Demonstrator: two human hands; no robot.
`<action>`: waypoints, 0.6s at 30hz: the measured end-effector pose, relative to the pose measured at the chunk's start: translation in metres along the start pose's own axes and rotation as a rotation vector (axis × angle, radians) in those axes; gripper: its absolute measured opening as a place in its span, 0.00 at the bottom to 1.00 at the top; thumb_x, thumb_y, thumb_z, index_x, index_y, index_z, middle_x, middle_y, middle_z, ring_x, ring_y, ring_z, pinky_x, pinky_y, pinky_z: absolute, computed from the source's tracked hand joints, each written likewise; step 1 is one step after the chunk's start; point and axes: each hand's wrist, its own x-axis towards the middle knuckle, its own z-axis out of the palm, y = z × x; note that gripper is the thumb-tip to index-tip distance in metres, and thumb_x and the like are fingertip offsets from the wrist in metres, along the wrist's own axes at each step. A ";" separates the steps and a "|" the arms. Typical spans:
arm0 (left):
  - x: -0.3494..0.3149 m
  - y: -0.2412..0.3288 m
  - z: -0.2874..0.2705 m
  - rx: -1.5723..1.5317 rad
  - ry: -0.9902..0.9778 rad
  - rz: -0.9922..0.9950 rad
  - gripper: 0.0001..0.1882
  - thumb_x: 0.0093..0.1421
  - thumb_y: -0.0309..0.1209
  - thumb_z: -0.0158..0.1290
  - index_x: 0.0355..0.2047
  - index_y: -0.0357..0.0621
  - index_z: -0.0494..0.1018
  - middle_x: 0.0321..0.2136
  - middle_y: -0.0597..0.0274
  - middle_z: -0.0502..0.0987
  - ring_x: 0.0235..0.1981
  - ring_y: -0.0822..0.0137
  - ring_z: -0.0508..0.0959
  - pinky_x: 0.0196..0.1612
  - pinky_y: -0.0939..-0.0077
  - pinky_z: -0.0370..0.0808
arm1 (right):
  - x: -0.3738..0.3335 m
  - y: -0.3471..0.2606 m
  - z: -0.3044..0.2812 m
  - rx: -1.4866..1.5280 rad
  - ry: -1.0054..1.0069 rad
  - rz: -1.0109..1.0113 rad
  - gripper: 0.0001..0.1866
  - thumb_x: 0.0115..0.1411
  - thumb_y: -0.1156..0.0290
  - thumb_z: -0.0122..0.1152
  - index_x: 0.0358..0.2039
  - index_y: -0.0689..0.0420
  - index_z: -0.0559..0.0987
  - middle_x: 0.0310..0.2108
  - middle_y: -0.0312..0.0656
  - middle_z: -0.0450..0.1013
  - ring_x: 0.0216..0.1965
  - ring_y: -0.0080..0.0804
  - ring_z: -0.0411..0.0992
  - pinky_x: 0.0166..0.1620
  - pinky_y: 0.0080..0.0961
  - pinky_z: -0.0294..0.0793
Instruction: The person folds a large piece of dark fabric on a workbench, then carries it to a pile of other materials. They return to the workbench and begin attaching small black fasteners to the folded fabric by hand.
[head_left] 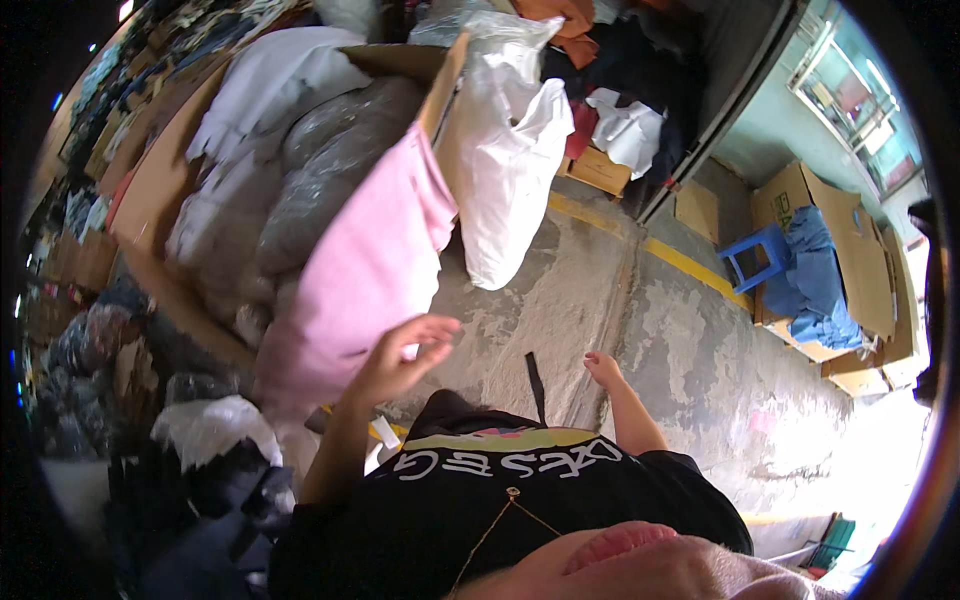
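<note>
My left hand (400,360) is in front of me with its fingers stretched and the thumb apart. It is beside the lower part of a pink cloth (365,250); whether it touches the cloth I cannot tell. A bit of white shows between thumb and fingers, and nothing appears gripped. The cloth hangs over the side of a large cardboard box (165,200) filled with grey plastic-wrapped bundles (335,150) and a pale sheet (265,85). Out to the right, my right hand (602,370) hangs over the floor, small in view, its fingers loosely bent around nothing visible.
A full white plastic bag (510,160) stands against the box. Dark cloth and a bag (225,435) lie at lower left. Across the concrete floor (660,350), marked by a yellow line (700,275), are a blue stool (760,258), blue cloth (820,280) and cardboard boxes (850,245).
</note>
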 end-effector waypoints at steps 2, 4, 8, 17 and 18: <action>0.066 -0.013 0.015 -0.055 -0.171 -0.007 0.16 0.67 0.30 0.55 0.54 0.38 0.73 0.47 0.59 0.80 0.48 0.71 0.79 0.54 0.71 0.75 | 0.010 -0.012 -0.015 -0.035 -0.003 0.026 0.23 0.58 0.55 0.63 0.52 0.50 0.80 0.45 0.48 0.80 0.48 0.46 0.77 0.52 0.38 0.75; 0.126 -0.022 0.014 -0.080 -0.297 -0.043 0.17 0.68 0.32 0.55 0.54 0.37 0.73 0.46 0.61 0.81 0.49 0.71 0.79 0.56 0.70 0.74 | 0.029 -0.024 -0.031 -0.075 -0.043 0.023 0.23 0.58 0.55 0.62 0.52 0.51 0.81 0.43 0.48 0.81 0.47 0.45 0.78 0.52 0.37 0.75; 0.267 -0.035 0.006 -0.067 -0.318 0.105 0.18 0.67 0.33 0.56 0.53 0.38 0.74 0.46 0.62 0.81 0.49 0.70 0.79 0.57 0.69 0.72 | 0.044 0.021 -0.056 -0.074 -0.161 0.135 0.23 0.58 0.54 0.63 0.49 0.53 0.82 0.41 0.48 0.82 0.44 0.44 0.80 0.49 0.36 0.77; 0.571 0.056 -0.046 0.157 -0.409 0.310 0.15 0.65 0.27 0.55 0.52 0.36 0.74 0.49 0.60 0.80 0.52 0.68 0.77 0.58 0.70 0.71 | 0.070 0.031 -0.150 0.399 0.242 0.575 0.19 0.60 0.62 0.61 0.46 0.62 0.82 0.33 0.45 0.82 0.29 0.29 0.80 0.34 0.27 0.80; 0.601 0.071 -0.040 0.205 -0.416 0.345 0.15 0.65 0.27 0.55 0.51 0.36 0.75 0.48 0.59 0.80 0.51 0.67 0.78 0.58 0.70 0.71 | 0.079 0.060 -0.149 0.551 0.319 0.614 0.18 0.61 0.63 0.60 0.45 0.62 0.82 0.32 0.45 0.82 0.28 0.30 0.80 0.32 0.27 0.79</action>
